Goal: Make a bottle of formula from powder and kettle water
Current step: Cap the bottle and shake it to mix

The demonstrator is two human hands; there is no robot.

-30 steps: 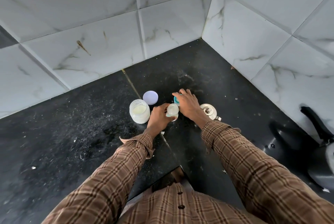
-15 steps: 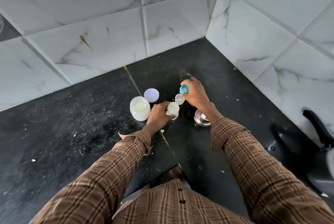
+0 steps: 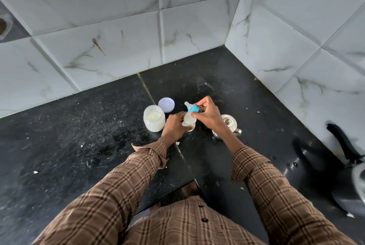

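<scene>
Together, hands (image 3: 192,121) (fingers curled) around bottle (image 3: 190,119)

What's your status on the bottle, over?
Left hand grip on bottle. Right hand setting blue teat cap on its neck, tilted, not seated. Open powder jar alongside; nothing obstructing.

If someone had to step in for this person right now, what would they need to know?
Left hand grips the small baby bottle, which stands on the black counter with milky liquid inside.
Right hand holds the blue teat cap tilted over the bottle's mouth; it does not look screwed on yet.
The powder jar stands open left of the bottle, its white lid lying behind it. A steel vessel sits to the right.
Done: the bottle looks filled.
Left: seat and tighten the cap, probably shake, close the jar.
</scene>
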